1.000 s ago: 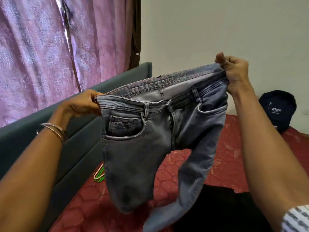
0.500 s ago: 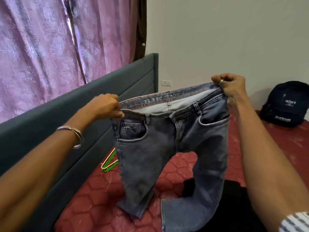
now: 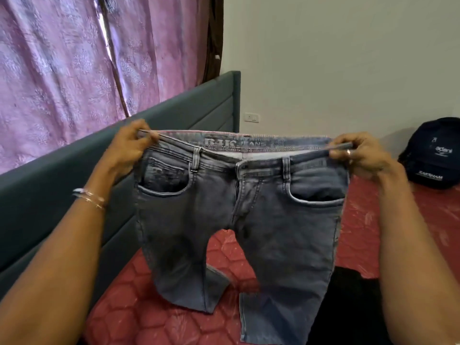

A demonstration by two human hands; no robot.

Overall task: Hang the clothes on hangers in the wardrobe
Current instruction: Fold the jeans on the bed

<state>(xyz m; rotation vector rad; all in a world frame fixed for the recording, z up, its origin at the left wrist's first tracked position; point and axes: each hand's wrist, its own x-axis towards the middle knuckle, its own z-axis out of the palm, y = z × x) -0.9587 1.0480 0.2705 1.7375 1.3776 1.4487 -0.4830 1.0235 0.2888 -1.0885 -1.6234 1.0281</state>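
Observation:
A pair of grey-blue jeans (image 3: 249,220) hangs in front of me, front side facing me, waistband stretched level. My left hand (image 3: 129,150) grips the left end of the waistband. My right hand (image 3: 358,155), with a ring on one finger, grips the right end. The legs fall onto the red bed (image 3: 358,220), their lower parts folded on the mattress. No hanger shows in this view; the jeans cover the spot by the headboard.
A dark green headboard (image 3: 174,115) runs along the left, with pink curtains (image 3: 74,58) behind it. A dark cap (image 3: 433,155) lies on the bed at the right by the white wall. Some black cloth (image 3: 348,307) lies on the bed under my right arm.
Both hands have lowered and pulled apart, so the waistband went from slanted to level and taut. The jeans now cover the green hangers seen earlier by the headboard.

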